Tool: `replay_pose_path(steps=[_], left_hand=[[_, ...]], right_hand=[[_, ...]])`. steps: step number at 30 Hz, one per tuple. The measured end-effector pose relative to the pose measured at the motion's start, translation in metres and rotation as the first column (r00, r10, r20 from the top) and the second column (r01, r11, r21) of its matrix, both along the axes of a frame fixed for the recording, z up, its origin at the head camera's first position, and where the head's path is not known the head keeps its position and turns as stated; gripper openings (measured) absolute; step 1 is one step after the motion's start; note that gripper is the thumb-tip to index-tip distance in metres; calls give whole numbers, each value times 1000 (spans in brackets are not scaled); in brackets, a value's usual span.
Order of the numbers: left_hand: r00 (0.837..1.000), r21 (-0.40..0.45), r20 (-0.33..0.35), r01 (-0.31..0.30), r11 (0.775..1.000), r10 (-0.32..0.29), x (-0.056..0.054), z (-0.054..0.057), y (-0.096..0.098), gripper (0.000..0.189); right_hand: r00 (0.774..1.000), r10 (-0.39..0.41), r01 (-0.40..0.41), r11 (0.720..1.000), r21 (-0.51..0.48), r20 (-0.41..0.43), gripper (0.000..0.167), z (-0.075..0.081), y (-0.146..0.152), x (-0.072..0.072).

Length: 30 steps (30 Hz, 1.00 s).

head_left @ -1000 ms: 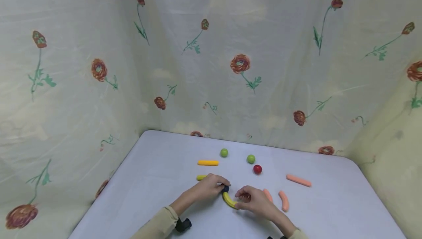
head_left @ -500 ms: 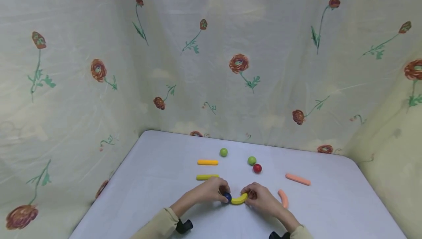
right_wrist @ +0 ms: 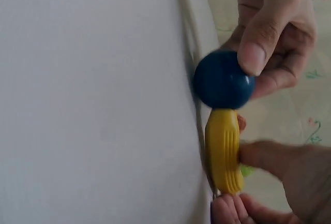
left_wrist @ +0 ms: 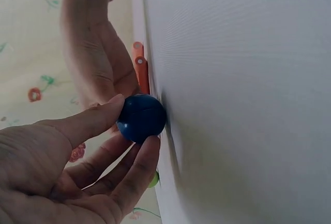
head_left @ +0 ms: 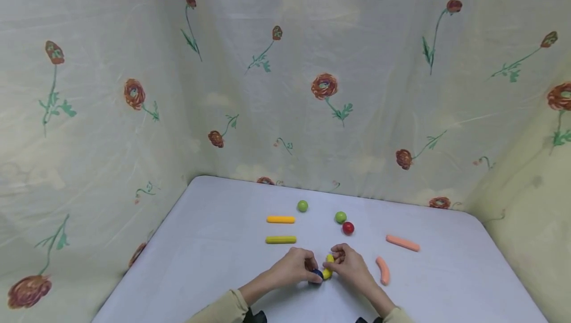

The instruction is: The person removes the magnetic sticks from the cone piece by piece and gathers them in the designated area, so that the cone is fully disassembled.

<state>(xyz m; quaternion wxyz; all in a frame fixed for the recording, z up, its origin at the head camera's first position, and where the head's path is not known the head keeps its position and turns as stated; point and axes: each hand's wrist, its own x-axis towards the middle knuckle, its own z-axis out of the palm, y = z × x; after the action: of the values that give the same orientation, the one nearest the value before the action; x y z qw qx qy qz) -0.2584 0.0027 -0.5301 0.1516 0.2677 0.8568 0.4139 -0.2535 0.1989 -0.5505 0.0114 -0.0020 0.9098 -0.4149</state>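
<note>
My left hand (head_left: 294, 266) pinches a dark blue ball (left_wrist: 141, 119) between thumb and fingers, just above or on the white table. Right beside it, a curved yellow ridged stick (right_wrist: 223, 151) has one end against the ball in the right wrist view. My right hand (head_left: 352, 266) holds that stick, thumb on its side and fingertips at its other end. In the head view the stick (head_left: 327, 273) stands nearly lengthwise away from me, partly covered by right-hand fingers.
Beyond the hands lie an orange-yellow stick (head_left: 281, 219), a yellow-green stick (head_left: 281, 240), a green ball (head_left: 302, 206), and another green ball (head_left: 341, 217) close to a red ball (head_left: 348, 228). To the right are a straight salmon stick (head_left: 403, 242) and a curved one (head_left: 382, 270).
The blue ball came toward me and right in my left hand. The yellow stick swung round in my right hand. A second curved salmon stick is now hidden. One green ball shifted nearer the red.
</note>
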Motion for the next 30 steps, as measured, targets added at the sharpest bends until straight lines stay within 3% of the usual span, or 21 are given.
replay_pose_path(steps=[4, 17, 24, 27, 30], left_hand=[[1000, -4, 9, -3, 1000, 3, 1, 2, 0, 16], [1000, -49, -4, 17, 999, -17, 2, 5, -1, 17], [1000, -102, -13, -18, 995, 17, 8, 9, 8, 21], [998, -138, -41, -53, 989, 48, 3, 11, 16, 24], [993, -144, -65, -109, 984, 100, -11, 10, 24, 25]], right_hand=[[997, -79, 79, 997, -11, 6, 40, 0, -6, 1], [977, -210, 206, 975, -84, -44, 35, -4, -10, 13], [960, -270, 268, 963, -28, -81, 33, -1, 8, 25], [956, -276, 276, 961, -8, -97, 34, 0, 13, 27], [956, -267, 268, 963, -3, -121, 33, -1, 16, 28]])
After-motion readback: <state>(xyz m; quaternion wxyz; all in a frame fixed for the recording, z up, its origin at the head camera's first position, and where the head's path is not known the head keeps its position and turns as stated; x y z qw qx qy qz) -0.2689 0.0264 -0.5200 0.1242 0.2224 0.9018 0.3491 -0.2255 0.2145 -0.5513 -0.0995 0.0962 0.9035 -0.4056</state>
